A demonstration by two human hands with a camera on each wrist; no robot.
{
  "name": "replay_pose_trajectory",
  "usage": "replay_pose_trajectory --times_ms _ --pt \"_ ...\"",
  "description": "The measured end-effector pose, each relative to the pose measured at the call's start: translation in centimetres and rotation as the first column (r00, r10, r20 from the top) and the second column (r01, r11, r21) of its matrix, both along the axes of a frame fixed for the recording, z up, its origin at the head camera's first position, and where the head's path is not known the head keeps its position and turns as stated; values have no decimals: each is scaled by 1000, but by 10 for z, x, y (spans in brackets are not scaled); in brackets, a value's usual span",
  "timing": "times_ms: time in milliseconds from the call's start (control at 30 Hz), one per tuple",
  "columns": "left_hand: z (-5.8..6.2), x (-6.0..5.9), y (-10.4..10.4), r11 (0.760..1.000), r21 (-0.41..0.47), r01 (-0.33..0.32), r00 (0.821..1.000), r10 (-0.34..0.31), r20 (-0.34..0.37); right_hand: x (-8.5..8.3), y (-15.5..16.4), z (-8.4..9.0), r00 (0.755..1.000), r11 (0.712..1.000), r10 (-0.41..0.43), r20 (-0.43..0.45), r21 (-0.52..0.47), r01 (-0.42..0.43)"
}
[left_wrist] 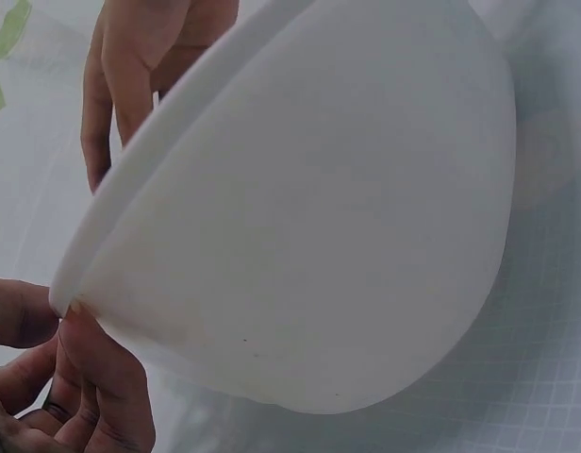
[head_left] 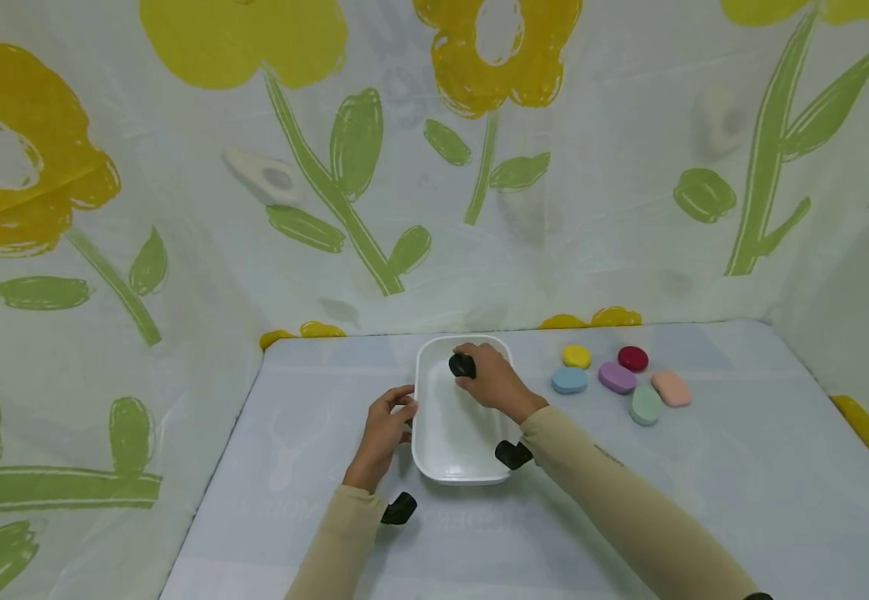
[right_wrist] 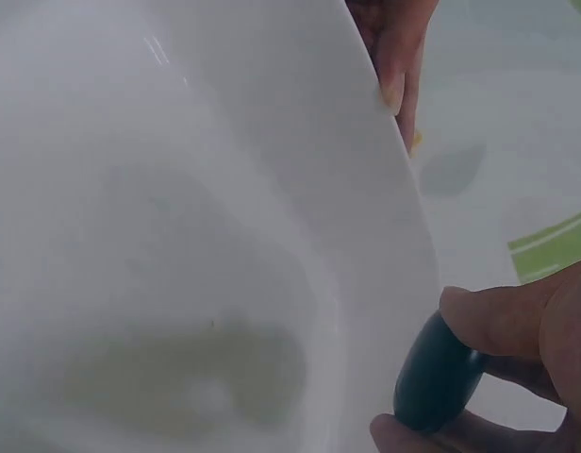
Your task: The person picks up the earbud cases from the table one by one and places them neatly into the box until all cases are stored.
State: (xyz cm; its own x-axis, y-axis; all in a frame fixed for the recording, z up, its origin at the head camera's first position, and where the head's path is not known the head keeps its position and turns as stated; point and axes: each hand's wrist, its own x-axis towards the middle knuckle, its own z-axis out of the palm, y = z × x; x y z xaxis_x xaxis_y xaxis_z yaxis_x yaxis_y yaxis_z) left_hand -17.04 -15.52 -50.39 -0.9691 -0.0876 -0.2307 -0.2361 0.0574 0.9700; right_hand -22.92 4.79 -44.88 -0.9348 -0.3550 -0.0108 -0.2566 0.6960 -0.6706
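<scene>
My right hand (head_left: 496,385) sits just above frame centre in the head view, reaching over the far end of the white dish (head_left: 455,442) and pinching a dark stone (head_left: 462,365) between thumb and fingertips. In the right wrist view the stone (right_wrist: 437,373) shows at the lower right, just outside the dish wall (right_wrist: 300,189), so I judge it is at the rim rather than down in the basin. My left hand (head_left: 385,433) is left of centre, fingers curled against the dish's left rim; the left wrist view shows the fingertips (left_wrist: 102,368) touching under the lip (left_wrist: 177,170). The dish's long axis runs away from me, up the frame, with the stone at its far end, so the right hand is the nearer one. Further right on the worktop (head_left: 741,467) lie six coloured stones, well apart from both hands: yellow (head_left: 576,356), red (head_left: 632,358), blue (head_left: 569,380), purple (head_left: 617,377), green (head_left: 645,406), pink (head_left: 671,388)
</scene>
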Motion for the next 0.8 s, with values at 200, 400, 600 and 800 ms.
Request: replay_pose_trajectory --times_ms 200,400,600,800 --pt "0 0 1 1000 0 4 1000 -4 -9 -10 -9 -5 1000 1000 -12 28 13 12" --pt "0 1 1 1000 11 15 1000 -15 -14 -17 -18 -11 998 1000 -27 59 -2 27" --pt "-1 1 1 1000 25 14 1000 -14 -23 -20 -24 -18 997 999 -35 71 -32 37" --pt "-2 1 1 999 33 25 999 -24 -28 -13 -12 -13 998 997 -25 61 -72 29"
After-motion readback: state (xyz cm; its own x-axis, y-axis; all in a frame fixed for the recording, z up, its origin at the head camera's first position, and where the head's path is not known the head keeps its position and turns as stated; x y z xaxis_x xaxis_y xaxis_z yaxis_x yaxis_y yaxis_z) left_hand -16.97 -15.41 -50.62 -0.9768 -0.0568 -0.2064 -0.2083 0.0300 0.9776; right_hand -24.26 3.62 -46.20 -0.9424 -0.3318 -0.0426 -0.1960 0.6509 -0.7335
